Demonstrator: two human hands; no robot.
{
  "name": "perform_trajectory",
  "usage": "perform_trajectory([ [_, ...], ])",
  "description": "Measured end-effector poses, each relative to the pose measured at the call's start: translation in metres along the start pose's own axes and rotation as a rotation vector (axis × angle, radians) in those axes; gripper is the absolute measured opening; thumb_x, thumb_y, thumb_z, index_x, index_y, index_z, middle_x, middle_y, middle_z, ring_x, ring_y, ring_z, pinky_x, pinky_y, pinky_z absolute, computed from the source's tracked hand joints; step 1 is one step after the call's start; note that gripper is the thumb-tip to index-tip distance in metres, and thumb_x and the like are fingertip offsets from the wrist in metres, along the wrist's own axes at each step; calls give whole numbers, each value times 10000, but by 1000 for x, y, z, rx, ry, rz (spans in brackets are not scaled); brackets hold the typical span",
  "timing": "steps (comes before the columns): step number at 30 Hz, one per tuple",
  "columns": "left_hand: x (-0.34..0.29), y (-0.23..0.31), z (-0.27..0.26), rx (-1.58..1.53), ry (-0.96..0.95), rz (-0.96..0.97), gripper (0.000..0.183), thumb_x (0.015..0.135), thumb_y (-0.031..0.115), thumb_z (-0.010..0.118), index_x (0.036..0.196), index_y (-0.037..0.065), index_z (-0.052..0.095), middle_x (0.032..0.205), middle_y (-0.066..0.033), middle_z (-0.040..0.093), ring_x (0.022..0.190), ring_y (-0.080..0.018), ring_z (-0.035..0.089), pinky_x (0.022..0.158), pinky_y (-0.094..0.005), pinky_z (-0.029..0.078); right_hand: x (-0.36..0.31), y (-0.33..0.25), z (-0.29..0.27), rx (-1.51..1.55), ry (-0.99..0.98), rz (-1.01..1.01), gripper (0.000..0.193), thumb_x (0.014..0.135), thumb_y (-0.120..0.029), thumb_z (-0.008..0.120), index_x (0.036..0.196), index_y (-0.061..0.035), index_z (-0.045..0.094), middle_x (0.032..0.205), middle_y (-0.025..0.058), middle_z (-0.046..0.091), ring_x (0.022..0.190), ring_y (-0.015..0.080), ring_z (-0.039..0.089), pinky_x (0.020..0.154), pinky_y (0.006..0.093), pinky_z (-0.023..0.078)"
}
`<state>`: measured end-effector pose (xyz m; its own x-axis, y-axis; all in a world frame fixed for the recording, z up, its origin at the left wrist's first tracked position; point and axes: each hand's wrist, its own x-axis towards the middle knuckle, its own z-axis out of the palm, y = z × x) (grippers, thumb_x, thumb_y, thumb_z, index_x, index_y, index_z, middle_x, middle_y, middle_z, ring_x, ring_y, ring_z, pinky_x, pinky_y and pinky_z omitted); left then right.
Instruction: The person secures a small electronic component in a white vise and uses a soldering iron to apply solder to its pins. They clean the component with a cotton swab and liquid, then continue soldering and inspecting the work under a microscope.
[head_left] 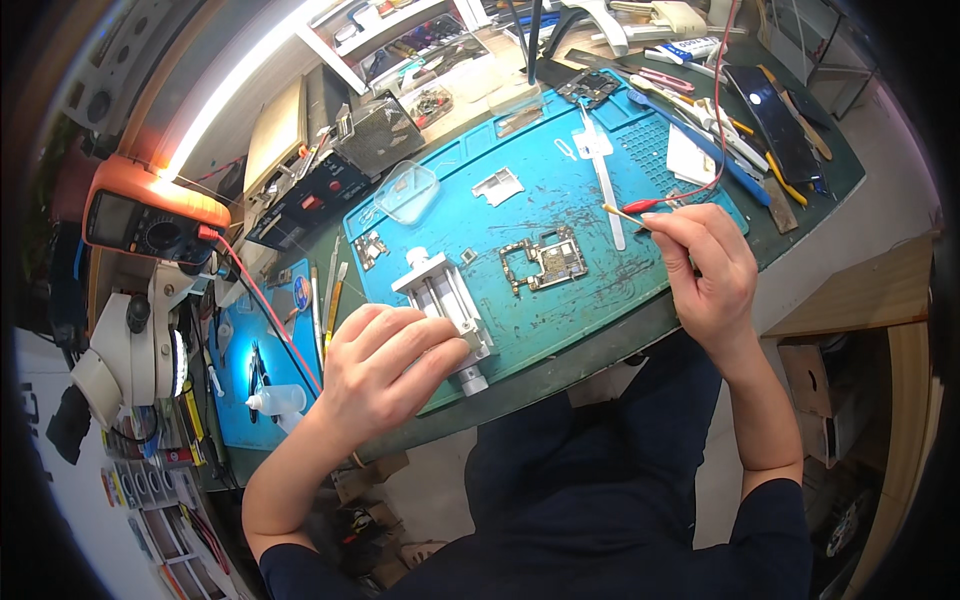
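Note:
My right hand (715, 270) is closed in a pinch round a thin stick (628, 217) with a tan tip, held over the right part of the blue mat (630, 275). Next to the stick lies a red clip (640, 206) on a red wire. My left hand (385, 365) is curled over the near left side of a silver board clamp (436, 285); its fingertips' contents are hidden. Between my hands a phone circuit board (545, 260) lies flat on the mat. A small square chip (468, 257) sits beside the clamp, and a silver shield plate (497, 187) lies farther back.
White-handled tweezers (600, 175) lie behind the board. A clear plastic box (408, 192) stands at the mat's back left. An orange multimeter (155, 215) and a dropper bottle (278, 400) are at the left. Several tools and a black phone (770, 125) crowd the far right.

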<state>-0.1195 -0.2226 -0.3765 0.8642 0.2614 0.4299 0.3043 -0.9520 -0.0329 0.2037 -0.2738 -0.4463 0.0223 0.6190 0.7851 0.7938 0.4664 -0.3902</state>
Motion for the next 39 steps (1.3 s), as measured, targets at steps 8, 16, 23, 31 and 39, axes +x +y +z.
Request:
perform_trajectory([
  [8, -2, 2, -3, 27, -16, 2, 246, 709, 62, 798, 947, 73, 736, 942, -19, 715, 798, -192, 665, 682, -333, 481, -1, -1, 0, 13, 5, 25, 136, 886, -30, 756, 1019, -39, 733, 899, 86, 676, 796, 270, 666, 708, 360, 543],
  [16, -6, 2, -7, 43, -47, -1, 256, 725, 64, 801, 974, 83, 745, 963, -12, 724, 806, -183, 669, 701, -326, 481, 0, -2, 1, 27, 12, 39, 143, 881, -12, 760, 1020, -34, 731, 894, 91, 678, 778, 260, 678, 656, 347, 545],
  [23, -7, 0, -4, -11, -29, -57, 316, 707, 84, 805, 1019, 93, 757, 973, 2, 709, 825, -170, 660, 706, -316, 492, -2, -2, 1, 34, 3, 59, 138, 890, -1, 750, 1023, -27, 729, 895, 93, 677, 760, 245, 678, 640, 335, 539],
  [31, -29, 10, 4, 42, 30, -39, 392, 739, 195, 858, 1122, 139, 800, 989, 12, 599, 841, -176, 557, 741, -340, 478, -2, -3, -1, 25, -26, 75, 143, 897, 6, 741, 1036, -25, 732, 904, 94, 676, 756, 243, 681, 641, 331, 540],
  [39, -31, 10, 7, 2, 16, -73, 435, 710, 210, 865, 1134, 133, 799, 994, -3, 602, 861, -205, 534, 760, -368, 452, -2, -3, -1, 17, -31, 72, 139, 901, 9, 735, 1037, -22, 734, 915, 95, 682, 761, 239, 691, 641, 327, 545],
])
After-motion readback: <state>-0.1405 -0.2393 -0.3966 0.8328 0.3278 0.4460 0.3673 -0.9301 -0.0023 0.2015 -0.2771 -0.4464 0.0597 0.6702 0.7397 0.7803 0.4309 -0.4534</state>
